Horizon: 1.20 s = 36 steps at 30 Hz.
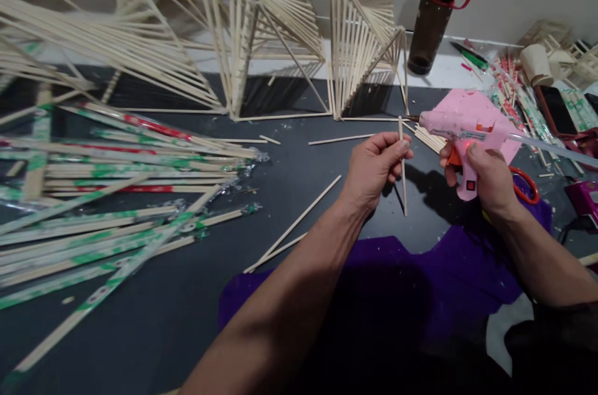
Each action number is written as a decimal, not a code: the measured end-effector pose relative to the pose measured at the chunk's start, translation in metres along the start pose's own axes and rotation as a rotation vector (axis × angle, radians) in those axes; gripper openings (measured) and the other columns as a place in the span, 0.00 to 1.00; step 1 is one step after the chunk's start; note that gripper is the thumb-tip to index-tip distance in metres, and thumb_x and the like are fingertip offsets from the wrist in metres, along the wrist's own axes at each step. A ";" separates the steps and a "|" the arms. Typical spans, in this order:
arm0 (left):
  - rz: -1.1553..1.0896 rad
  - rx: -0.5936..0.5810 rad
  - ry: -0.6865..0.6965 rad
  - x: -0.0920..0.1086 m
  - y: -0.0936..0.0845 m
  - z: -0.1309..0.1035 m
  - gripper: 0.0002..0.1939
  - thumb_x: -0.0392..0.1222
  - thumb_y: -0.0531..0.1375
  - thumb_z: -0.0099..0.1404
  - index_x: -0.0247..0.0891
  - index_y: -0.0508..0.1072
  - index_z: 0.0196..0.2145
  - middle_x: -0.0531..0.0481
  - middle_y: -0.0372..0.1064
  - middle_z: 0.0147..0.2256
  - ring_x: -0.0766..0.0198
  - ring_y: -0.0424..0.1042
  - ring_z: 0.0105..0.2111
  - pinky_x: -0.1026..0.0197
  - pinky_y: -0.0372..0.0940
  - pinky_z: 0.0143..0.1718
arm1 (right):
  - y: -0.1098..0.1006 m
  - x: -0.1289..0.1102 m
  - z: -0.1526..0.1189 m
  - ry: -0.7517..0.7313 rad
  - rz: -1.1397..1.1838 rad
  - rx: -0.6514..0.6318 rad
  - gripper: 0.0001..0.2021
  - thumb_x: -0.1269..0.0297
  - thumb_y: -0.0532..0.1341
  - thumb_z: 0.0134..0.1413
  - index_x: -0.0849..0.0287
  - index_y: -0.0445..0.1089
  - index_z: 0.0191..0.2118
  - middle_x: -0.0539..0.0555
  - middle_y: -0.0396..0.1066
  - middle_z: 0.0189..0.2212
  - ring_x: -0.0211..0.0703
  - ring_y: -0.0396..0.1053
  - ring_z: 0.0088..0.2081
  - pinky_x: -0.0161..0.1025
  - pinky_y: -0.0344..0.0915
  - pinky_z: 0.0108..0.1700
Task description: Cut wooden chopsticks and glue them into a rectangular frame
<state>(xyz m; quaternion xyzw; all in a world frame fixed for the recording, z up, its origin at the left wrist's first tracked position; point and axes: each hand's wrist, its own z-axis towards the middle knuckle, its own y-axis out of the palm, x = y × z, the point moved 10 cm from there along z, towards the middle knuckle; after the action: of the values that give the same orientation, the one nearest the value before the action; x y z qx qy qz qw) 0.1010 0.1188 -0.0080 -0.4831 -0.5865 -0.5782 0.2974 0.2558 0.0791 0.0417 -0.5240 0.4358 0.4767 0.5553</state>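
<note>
My left hand pinches a thin wooden stick, held nearly upright above the dark table. In my right hand is a pink hot glue gun, its fingers around the handle by the orange trigger. A translucent glue stick sticks out of the gun's back end. The nozzle points left and is close to the top of the wooden stick; whether they touch I cannot tell. Behind my hands stands a twisted stick structure. Two loose sticks lie left of my left forearm, meeting at one end.
Many wrapped chopsticks cover the table's left side. Larger stick structures line the back. A dark bottle with a red lid stands by the wall. Purple cloth lies at the front. Red-handled scissors are by my right wrist.
</note>
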 end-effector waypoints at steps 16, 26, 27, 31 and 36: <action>0.066 0.009 0.022 0.006 0.002 -0.005 0.13 0.45 0.67 0.50 0.35 0.74 0.32 0.54 0.70 0.23 0.76 0.57 0.16 0.70 0.50 0.16 | 0.002 -0.013 -0.003 -0.059 0.041 -0.008 0.22 0.41 0.60 0.50 0.59 0.70 0.30 0.49 0.68 0.23 0.34 0.61 0.18 0.34 0.55 0.18; 0.076 0.019 0.017 0.006 0.001 -0.006 0.15 0.46 0.68 0.48 0.35 0.75 0.32 0.54 0.70 0.23 0.75 0.57 0.16 0.70 0.50 0.17 | 0.000 -0.017 -0.004 -0.050 -0.006 0.010 0.19 0.46 0.59 0.53 0.59 0.69 0.27 0.47 0.63 0.16 0.34 0.60 0.16 0.34 0.54 0.19; 0.076 0.019 0.020 0.007 0.001 -0.006 0.15 0.46 0.68 0.48 0.35 0.75 0.32 0.54 0.70 0.23 0.75 0.57 0.16 0.70 0.50 0.17 | 0.000 -0.017 -0.004 -0.052 -0.004 0.008 0.19 0.46 0.59 0.53 0.59 0.69 0.27 0.47 0.63 0.16 0.33 0.59 0.16 0.34 0.54 0.19; 0.071 0.024 0.027 0.007 0.002 -0.007 0.16 0.47 0.68 0.48 0.35 0.75 0.32 0.54 0.70 0.23 0.75 0.56 0.16 0.69 0.49 0.17 | 0.000 -0.018 -0.004 -0.062 -0.016 0.007 0.20 0.44 0.59 0.53 0.59 0.69 0.27 0.47 0.63 0.16 0.33 0.59 0.16 0.35 0.54 0.19; 0.068 0.029 0.037 0.008 0.001 -0.007 0.16 0.47 0.68 0.48 0.36 0.75 0.32 0.54 0.70 0.23 0.75 0.57 0.16 0.69 0.49 0.17 | -0.001 -0.017 -0.004 -0.049 -0.015 0.006 0.20 0.44 0.59 0.53 0.58 0.68 0.26 0.46 0.63 0.15 0.33 0.59 0.16 0.35 0.53 0.19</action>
<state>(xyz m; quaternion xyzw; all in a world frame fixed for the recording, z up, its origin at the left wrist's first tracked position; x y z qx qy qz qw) 0.0979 0.1141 0.0012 -0.4876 -0.5723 -0.5680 0.3348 0.2539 0.0737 0.0577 -0.5136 0.4197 0.4839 0.5709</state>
